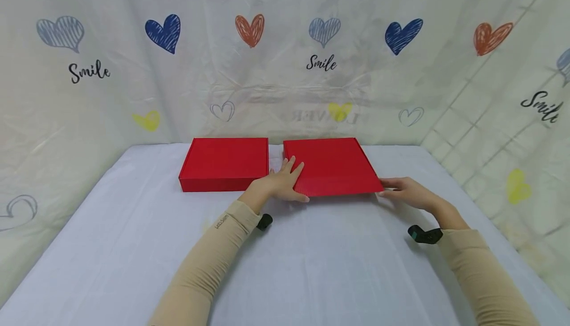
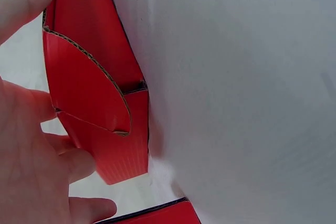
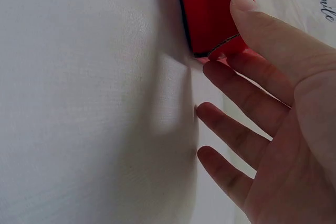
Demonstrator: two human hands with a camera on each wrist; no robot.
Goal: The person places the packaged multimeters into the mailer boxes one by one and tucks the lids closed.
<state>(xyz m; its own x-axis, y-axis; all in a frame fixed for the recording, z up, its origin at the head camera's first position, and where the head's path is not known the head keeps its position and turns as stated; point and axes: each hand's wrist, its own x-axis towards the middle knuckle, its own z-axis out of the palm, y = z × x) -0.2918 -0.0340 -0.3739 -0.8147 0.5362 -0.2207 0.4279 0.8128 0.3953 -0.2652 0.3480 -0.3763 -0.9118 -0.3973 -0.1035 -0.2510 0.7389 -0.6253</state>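
A red cardboard box (image 1: 331,165) lies on the white-covered table between both hands, its lid lowered over it. My left hand (image 1: 282,183) touches its left side with spread fingers, the thumb along the front left corner. In the left wrist view, a rounded side flap (image 2: 86,85) stands out at that corner, with the thumb (image 2: 31,3) near the lid edge. At the front right corner, my right hand (image 1: 407,192) reaches in with nearly straight fingers. The right wrist view has its thumb (image 3: 244,1) by the lid edge and the index fingertip close under the corner.
A second red box (image 1: 227,158), closed, sits to the left, close beside my left hand. Behind both boxes hangs a pale curtain (image 1: 285,78) printed with hearts and "Smile". Dark wrist cameras, such as the right one (image 1: 425,235), stick out from the sleeves above the tabletop (image 1: 338,266).
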